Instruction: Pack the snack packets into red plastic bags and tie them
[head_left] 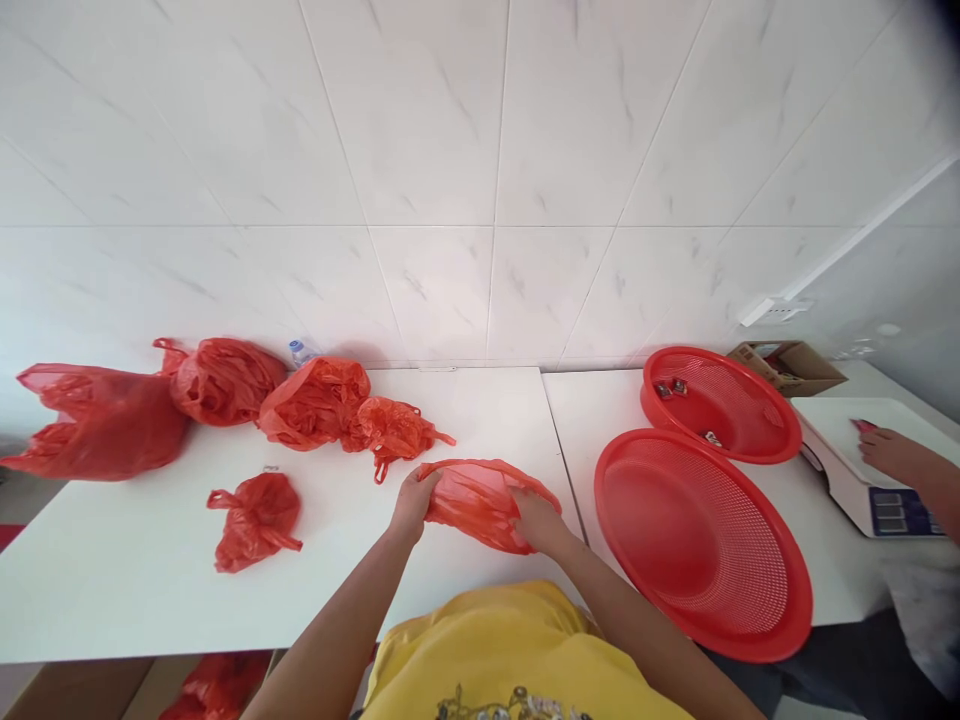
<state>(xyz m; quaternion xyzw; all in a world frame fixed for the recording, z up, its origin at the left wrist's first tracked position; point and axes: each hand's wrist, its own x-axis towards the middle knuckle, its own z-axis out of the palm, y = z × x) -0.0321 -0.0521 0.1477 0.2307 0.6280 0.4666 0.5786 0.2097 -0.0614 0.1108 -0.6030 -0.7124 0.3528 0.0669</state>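
Note:
Both my hands hold one red plastic bag (480, 497) just above the white table (150, 570) in front of me. My left hand (412, 503) pinches the bag's left edge with closed fingers. My right hand (538, 520) grips its right side, fingers curled into the plastic. The bag's mouth is stretched between the two hands. What is inside the bag is hidden.
Several filled red bags (315, 402) lie at the table's back left, and a small knotted red bag (255, 518) sits nearer. Two red mesh baskets (701, 545) stand to the right. Another person's hand (889, 450) rests on a white scale (862, 470). A cardboard box (787, 366) sits behind.

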